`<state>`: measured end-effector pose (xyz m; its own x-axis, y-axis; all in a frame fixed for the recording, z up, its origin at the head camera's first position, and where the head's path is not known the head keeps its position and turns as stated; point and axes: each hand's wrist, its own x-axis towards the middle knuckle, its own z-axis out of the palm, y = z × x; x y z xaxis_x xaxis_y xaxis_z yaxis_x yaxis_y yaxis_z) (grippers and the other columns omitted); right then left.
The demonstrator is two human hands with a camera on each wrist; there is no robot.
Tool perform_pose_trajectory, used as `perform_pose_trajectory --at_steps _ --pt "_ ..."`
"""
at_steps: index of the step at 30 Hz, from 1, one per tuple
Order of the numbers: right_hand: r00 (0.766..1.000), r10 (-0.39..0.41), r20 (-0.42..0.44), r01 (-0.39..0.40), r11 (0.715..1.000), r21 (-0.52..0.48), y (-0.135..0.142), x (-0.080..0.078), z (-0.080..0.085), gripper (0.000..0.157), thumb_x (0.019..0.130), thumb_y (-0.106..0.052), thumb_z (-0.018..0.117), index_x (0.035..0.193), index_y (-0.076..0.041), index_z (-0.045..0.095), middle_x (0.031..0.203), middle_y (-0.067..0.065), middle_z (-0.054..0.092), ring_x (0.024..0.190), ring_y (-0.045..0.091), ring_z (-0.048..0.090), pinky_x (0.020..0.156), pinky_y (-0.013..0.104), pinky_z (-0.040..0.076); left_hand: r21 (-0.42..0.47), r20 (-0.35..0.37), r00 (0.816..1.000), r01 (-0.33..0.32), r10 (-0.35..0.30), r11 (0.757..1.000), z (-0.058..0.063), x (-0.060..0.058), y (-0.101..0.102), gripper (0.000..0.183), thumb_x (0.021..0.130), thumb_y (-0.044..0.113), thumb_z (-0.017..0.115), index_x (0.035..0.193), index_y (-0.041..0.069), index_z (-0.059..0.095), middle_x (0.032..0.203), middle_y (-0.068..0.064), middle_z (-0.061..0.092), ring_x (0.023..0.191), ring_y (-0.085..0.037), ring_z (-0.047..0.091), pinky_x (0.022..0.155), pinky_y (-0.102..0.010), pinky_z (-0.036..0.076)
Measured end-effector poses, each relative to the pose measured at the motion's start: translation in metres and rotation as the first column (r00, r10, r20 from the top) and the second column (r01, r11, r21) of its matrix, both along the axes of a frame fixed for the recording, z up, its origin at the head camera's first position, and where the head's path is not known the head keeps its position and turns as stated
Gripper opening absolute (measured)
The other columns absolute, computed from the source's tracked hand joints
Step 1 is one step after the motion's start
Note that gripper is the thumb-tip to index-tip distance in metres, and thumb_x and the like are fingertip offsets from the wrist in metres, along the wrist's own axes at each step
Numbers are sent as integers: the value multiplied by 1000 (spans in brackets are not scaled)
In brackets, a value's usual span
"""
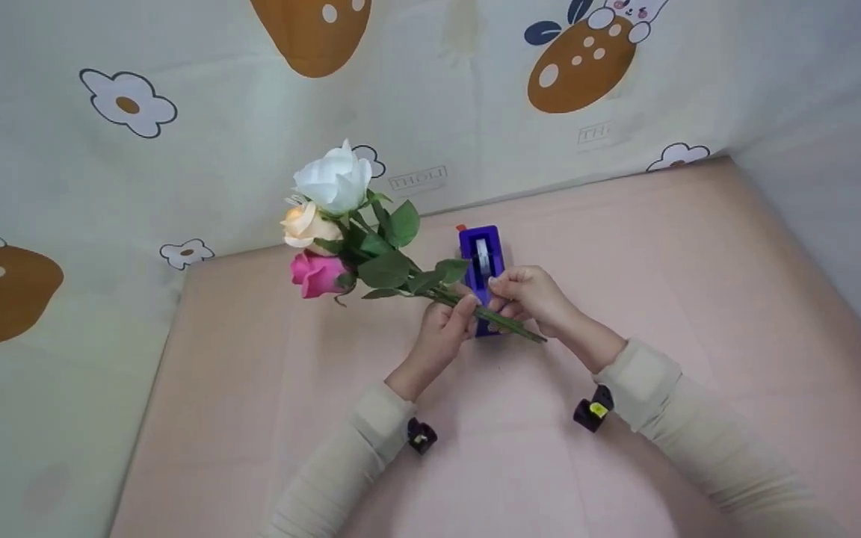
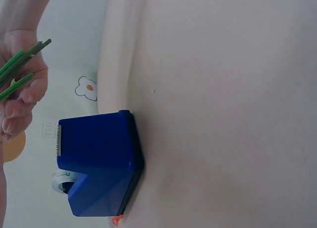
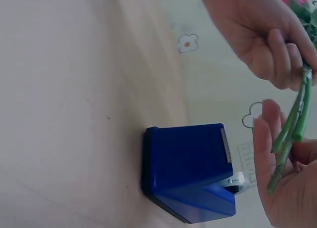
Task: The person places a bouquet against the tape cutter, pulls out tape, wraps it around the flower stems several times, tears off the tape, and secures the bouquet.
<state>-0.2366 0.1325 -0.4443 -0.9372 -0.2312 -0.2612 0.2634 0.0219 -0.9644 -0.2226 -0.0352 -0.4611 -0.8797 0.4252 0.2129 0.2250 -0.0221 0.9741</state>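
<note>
My left hand point(image 1: 442, 329) grips the stems point(image 1: 505, 323) of an artificial rose bouquet, thumb across them. The bouquet has a white rose point(image 1: 335, 179), a peach rose point(image 1: 307, 226) and a pink rose point(image 1: 317, 274), with green leaves point(image 1: 386, 269). A shiny clear band point(image 3: 307, 72) shows on the stems by the left fingers. Close beside the cut ends is my right hand point(image 1: 539, 299), with thumb and forefinger near each other; whether they pinch something is unclear. Behind the hands stands a blue tape dispenser point(image 1: 481, 246) with a roll of clear tape point(image 1: 483, 258).
A pale pink cloth point(image 1: 326, 418) covers the table. Behind it hangs a light printed cloth point(image 1: 214, 164) with flower and orange shapes. A small orange-red piece point(image 2: 117, 220) lies at the dispenser's far end. Black wrist cameras point(image 1: 421, 436) sit under both sleeves.
</note>
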Motion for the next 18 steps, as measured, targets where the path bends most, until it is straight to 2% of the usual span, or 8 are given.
perform_pose_trajectory --at_steps 4,6,9,12,15,18 --pt "994 100 44 -97 993 -68 0 4 -6 25 98 -14 41 77 -4 51 62 3 54 46 13 59 43 24 48 -115 -19 1000 15 -17 993 6 0 2 19 98 8 39 84 -2 46 55 3 38 50 -5 35 50 -20 32" --pt "987 143 76 -137 987 -83 0 6 -8 23 98 -13 39 82 -4 53 62 4 53 42 11 55 40 21 45 -164 -31 999 31 -36 986 6 0 1 20 97 8 39 84 -4 47 56 1 38 51 -6 36 52 -20 32" --pt "967 210 143 -198 976 -91 1 7 -12 20 97 -10 37 89 -4 55 61 4 54 40 7 49 40 18 42 -214 -59 995 68 -83 974 7 0 0 26 96 15 40 84 -6 50 58 2 38 53 -7 36 53 -21 32" --pt "933 280 225 -257 958 -128 3 8 -15 20 95 -6 35 95 -3 55 58 2 53 40 6 47 40 16 41 -233 -112 981 129 -158 964 8 -1 -3 37 93 29 41 83 -4 52 60 3 38 55 -7 36 54 -21 31" --pt "888 362 284 -321 929 -182 6 10 -18 22 98 -11 33 95 -5 53 53 -1 51 38 5 45 39 15 37 -232 -144 958 212 -249 949 11 -1 -6 52 88 47 41 83 -4 54 63 -1 40 60 -7 38 58 -21 33" --pt "851 433 298 -368 896 -251 7 12 -22 26 101 -17 28 91 -9 51 49 -4 46 35 3 39 36 15 30 -259 -154 937 268 -314 928 11 -2 -8 65 84 58 39 86 -5 57 73 -9 53 71 -10 49 68 -22 41"
